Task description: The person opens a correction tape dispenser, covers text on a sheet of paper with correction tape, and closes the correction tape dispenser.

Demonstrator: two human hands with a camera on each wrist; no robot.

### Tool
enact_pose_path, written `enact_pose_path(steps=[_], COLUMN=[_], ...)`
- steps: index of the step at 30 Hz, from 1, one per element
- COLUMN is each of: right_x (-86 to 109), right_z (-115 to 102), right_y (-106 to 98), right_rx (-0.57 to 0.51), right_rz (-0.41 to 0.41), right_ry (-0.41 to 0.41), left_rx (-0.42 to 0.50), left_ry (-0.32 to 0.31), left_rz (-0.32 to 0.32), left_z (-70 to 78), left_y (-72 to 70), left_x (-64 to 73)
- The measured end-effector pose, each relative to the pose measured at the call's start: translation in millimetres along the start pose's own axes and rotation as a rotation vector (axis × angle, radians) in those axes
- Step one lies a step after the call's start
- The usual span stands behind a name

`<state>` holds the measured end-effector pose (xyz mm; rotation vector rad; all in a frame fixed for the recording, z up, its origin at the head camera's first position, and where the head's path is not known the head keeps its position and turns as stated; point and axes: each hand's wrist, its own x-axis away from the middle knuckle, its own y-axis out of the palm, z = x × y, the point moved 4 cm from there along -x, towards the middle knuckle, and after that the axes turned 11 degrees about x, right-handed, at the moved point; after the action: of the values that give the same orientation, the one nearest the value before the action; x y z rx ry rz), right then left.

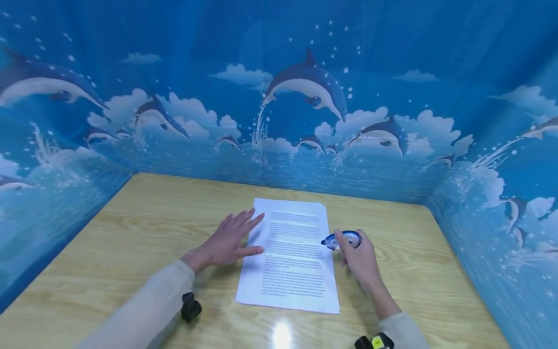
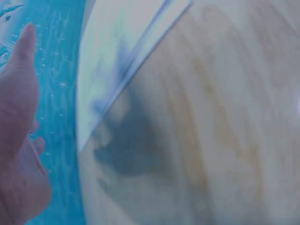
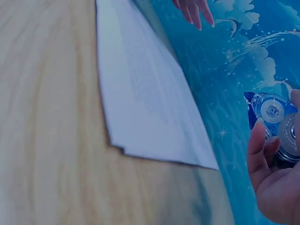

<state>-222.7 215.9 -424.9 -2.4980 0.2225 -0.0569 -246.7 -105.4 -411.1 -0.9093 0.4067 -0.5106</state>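
Note:
Several stacked sheets of printed paper (image 1: 296, 257) lie on the wooden table. My left hand (image 1: 231, 240) is spread with straight fingers over the left edge of the sheets; in the left wrist view, the hand (image 2: 18, 126) appears raised above the table, its shadow falling below. Above the right edge of the paper, my right hand (image 1: 359, 257) holds a blue, clear-bodied correction tape dispenser (image 1: 342, 240) between thumb and fingers. Its tip points left toward the text. The right wrist view shows the dispenser's round reels (image 3: 274, 112) in the right hand (image 3: 276, 178).
A blue curtain with dolphins and clouds (image 1: 279, 121) stands around the back and sides of the wooden table (image 1: 152, 232). Light glares off the table near its front. Small black devices (image 1: 190, 308) are worn at both wrists.

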Motion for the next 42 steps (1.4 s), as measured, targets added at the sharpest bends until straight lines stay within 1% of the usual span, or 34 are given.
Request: enact_pose_path(steps=[3,7,10,13,16,19,23,26,29,32,36,42], right_x=[-0.5,0.1,1.4,3.7,5.9,7.5,8.8,10.3,11.9,13.6,15.5,17.5], right_z=[-9,-20,-28,-36,-44,-49,-51,-51,-51,-52,-54,-56], right_y=[0,3,6,10,13,16,19,21,22,23,26,32], right_rx=[-0.051,-0.134,-0.203,-0.259,-0.288,-0.291,-0.310,-0.332,-0.336,-0.327,-0.320,-0.335], right_rz=[-0.001,-0.018,-0.037,-0.053,-0.064,-0.075,-0.074,-0.065,-0.066,-0.081,-0.092,-0.086], right_ry=[-0.012,-0.011,-0.007,-0.002,-0.003,-0.008,-0.015,-0.012,0.003,0.016,0.013,0.006], left_rx=[-0.039,-0.101,-0.127,-0.128,-0.124,-0.134,-0.145,-0.127,-0.070,0.034,0.188,0.351], left_ry=[0.017,0.030,0.021,0.006,-0.002,0.006,0.018,0.011,0.000,-0.010,-0.016,-0.044], left_rz=[0.007,0.012,0.014,0.009,0.005,0.008,0.014,0.018,0.024,0.028,0.031,0.032], left_z=[5.9,11.5,14.1,15.0,15.5,16.3,17.5,17.6,16.9,16.4,17.7,23.8], left_y=[-7.7,-14.6,-19.2,-22.1,-23.3,-24.0,-23.8,-22.9,-20.2,-15.7,-7.0,8.1], left_x=[-2.0,-3.9,-4.2,-3.7,-2.9,-2.4,-2.2,-2.2,-2.6,-3.8,-6.8,-12.6])
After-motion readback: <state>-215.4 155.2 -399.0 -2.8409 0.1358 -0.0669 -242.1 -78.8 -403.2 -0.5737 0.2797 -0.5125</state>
